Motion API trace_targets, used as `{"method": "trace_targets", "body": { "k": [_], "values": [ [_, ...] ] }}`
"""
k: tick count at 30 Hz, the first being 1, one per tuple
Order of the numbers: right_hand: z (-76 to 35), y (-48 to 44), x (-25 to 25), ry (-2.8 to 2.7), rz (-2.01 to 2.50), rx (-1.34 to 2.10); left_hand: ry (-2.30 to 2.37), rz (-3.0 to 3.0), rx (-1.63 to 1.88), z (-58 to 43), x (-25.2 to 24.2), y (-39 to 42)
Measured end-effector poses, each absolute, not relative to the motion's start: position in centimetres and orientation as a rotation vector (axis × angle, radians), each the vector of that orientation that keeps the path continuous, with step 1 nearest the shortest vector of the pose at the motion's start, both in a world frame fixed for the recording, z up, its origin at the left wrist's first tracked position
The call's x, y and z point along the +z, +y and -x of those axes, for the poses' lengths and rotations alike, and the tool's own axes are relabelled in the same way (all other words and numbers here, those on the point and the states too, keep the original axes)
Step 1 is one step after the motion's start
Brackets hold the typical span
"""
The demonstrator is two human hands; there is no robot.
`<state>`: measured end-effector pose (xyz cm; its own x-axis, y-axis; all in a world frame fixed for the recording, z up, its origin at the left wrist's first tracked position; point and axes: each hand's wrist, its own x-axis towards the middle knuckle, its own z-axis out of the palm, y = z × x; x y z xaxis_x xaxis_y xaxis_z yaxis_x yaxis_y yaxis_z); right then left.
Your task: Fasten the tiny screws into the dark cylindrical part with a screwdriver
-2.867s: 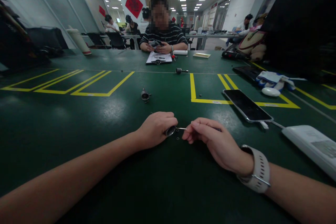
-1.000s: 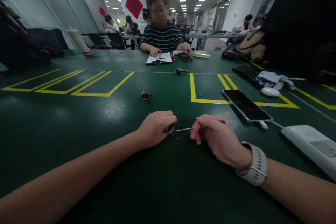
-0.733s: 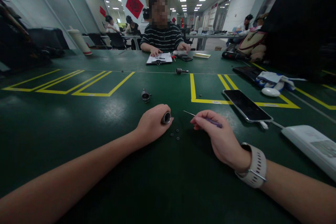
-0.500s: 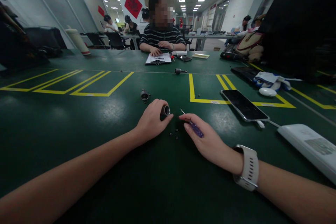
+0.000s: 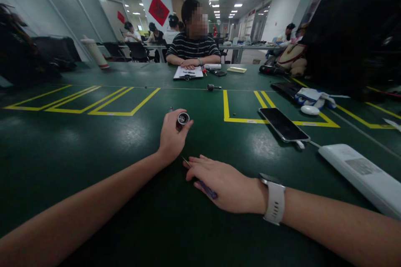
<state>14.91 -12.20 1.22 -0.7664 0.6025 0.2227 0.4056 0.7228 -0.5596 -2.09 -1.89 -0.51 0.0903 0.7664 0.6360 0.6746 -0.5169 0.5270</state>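
Observation:
My left hand (image 5: 173, 137) is closed around a short, dark metal cylinder (image 5: 183, 118), whose round open end faces me with a silvery rim. Behind those fingers, the tip of another small metal part (image 5: 171, 109) pokes out. Low over the green table, my right hand (image 5: 219, 181) holds a small screwdriver (image 5: 208, 190) with a purple handle. Its thin shaft points up and left toward my left wrist. The small nuts seen earlier near the hands are hidden now, probably beneath my right hand.
A dark metal part with a shaft (image 5: 214, 87) lies on the table (image 5: 103, 162) ahead. To the right are a phone (image 5: 283, 124), a white power bank (image 5: 360, 171) and gloves (image 5: 315, 98). Across the table, a person in a striped top (image 5: 192, 48) sits behind a clipboard (image 5: 188, 73).
My left hand has moved left and up with the cylinder, turning its open end toward me. My right hand has come left and nearer, now covering the spot where the nuts lay.

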Motion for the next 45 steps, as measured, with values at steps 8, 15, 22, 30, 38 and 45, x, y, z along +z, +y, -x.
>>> {"method": "trace_targets", "body": {
  "k": [8,15,22,30,38,45],
  "values": [
    [-20.2,-16.4,2.4,-2.638,0.71,0.829,1.251,-1.812,1.349,1.1,0.2,-3.1],
    [-21.1,-16.4,1.9,-1.72,1.017,1.13,1.081,-1.405,1.207,-1.5,2.2,-7.5],
    [-21.5,-15.2,1.3,-1.072,1.076,1.368,1.015,-1.507,0.944,-1.1,0.7,-9.3],
    [-21.5,-15.4,0.7,-1.21,1.164,1.327,0.96,-1.549,0.869,-1.7,0.5,-9.8],
    [-21.1,-16.6,1.7,-1.655,1.294,0.979,0.943,-1.547,0.894,-1.7,0.5,-9.8],
    [-20.5,-17.9,1.8,-2.138,1.071,0.494,0.946,-1.532,0.9,-1.9,0.3,-9.9]
  ]
}}
